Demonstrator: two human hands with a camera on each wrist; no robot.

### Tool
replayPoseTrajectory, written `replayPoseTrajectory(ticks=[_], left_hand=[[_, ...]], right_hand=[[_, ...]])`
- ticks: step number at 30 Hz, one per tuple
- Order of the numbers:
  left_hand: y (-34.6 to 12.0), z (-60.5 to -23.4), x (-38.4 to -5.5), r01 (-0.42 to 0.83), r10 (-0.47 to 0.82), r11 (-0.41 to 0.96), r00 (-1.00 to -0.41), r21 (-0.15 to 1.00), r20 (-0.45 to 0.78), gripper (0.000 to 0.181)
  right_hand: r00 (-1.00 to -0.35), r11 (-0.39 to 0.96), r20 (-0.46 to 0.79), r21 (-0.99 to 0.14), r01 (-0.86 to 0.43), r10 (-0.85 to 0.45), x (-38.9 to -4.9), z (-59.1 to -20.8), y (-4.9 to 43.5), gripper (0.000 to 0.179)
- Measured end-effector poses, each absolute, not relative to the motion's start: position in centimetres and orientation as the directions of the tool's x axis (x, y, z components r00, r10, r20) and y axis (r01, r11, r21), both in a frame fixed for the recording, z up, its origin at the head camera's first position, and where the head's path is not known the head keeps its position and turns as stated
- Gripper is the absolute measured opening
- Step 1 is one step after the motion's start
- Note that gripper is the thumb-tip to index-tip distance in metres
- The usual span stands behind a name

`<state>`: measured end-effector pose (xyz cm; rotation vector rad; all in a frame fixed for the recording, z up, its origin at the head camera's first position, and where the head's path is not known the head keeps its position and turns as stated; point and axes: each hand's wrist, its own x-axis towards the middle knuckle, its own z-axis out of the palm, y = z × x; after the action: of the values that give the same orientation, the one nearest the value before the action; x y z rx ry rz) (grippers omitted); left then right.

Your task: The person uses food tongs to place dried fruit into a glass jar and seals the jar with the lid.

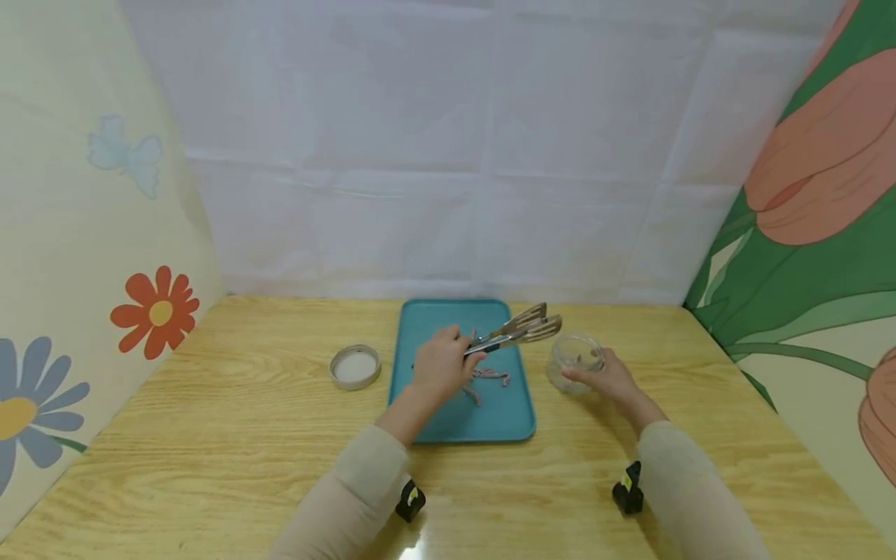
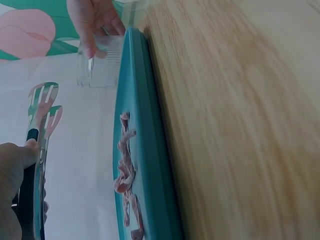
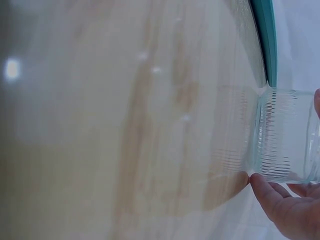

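Observation:
My left hand (image 1: 442, 362) grips a pair of metal tongs (image 1: 535, 325) with black handles above the tray. Their two slotted ends (image 2: 45, 102) point right toward the jar, slightly parted, with nothing visible between them. My right hand (image 1: 614, 383) holds a clear glass jar (image 1: 565, 375) by its side, thumb in front and fingers around it. In the right wrist view the ribbed jar (image 3: 280, 135) stands on the table, its mouth uncovered. Pinkish strips that look like raw meat (image 2: 126, 165) lie on the blue-green tray (image 1: 465, 430), partly hidden by my left hand in the head view.
A round lid (image 1: 355, 367) with a pale centre lies on the wood-grain table (image 1: 259, 420), left of the tray. Behind the table hangs a white sheet (image 1: 392, 155). Painted walls with flowers stand at both sides.

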<state>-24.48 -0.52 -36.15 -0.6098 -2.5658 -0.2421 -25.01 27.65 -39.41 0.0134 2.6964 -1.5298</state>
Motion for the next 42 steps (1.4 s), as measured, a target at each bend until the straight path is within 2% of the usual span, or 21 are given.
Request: replayPoseTrajectory(ticks=[2,6,12,18,27,42], left_hand=[[-0.9,-36.1,-24.5,0.461,0.370,0.886,-0.777,0.059,0.509,0.035],[-1.6,-36.2,-24.6,0.466,0.362,0.883,-0.761,0.064,0.538,0.033],[-3.0,-36.4,-24.8,0.432,0.329,0.901,-0.747,0.047,0.578,0.034],[-4.7,-36.5,-24.8,0.425,0.283,0.902,-0.706,0.068,0.649,0.032],[-7.2,-36.8,-24.6,0.394,0.227,0.906,-0.759,0.153,0.610,0.033],[-11.0,-36.9,-23.4,0.339,0.143,0.914,-0.785,0.225,0.603,0.032]], right_hand=[[-0.999,0.513,-0.046,-0.858,0.035,-0.008,-25.0,-39.4,27.7,0.077],[-0.999,0.517,-0.034,-0.856,0.017,-0.023,-25.0,-39.3,27.7,0.067],[-0.999,0.521,-0.047,-0.853,0.029,-0.021,-25.0,-39.3,27.7,0.068],[-0.999,0.518,-0.042,-0.855,0.020,-0.030,-25.0,-39.4,27.8,0.063],[-0.997,0.466,0.008,-0.884,-0.046,-0.081,-25.1,-39.4,27.7,0.037],[-0.996,0.481,0.012,-0.875,-0.053,-0.089,-25.1,-39.4,27.7,0.038]])
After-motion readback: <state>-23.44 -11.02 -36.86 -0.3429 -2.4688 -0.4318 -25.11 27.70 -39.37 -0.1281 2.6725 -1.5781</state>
